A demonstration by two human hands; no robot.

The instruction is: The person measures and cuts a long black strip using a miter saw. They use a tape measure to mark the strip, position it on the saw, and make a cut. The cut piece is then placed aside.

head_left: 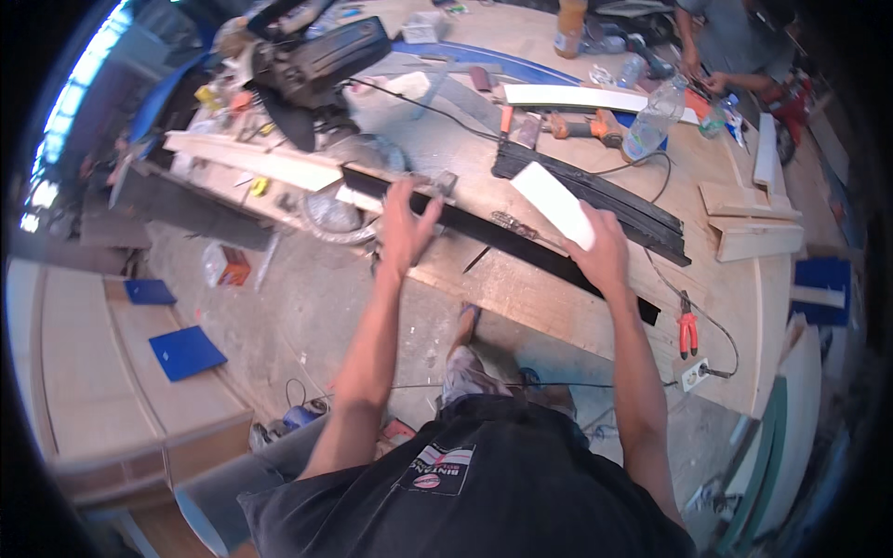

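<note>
My left hand [406,232] is closed on a long black strip [521,250], its fingers over the strip's upper edge. The strip lies slantwise along the near edge of the wooden workbench [521,296], its left end close to a miter saw [321,60]. In my right hand [603,249] is a short white board [551,200], held at a tilt above the bench. That hand's forearm passes over the strip's right part. Behind the white board lies a bundle of black profiles [605,206]. A long pale board [251,158] extends left from the saw.
An orange cordless drill [586,127], a plastic bottle [654,121] and a white panel [586,97] lie farther back. Red-handled pliers [687,330] and a corded socket [693,374] are near the right front edge. Another person's hands [702,74] work at the far right.
</note>
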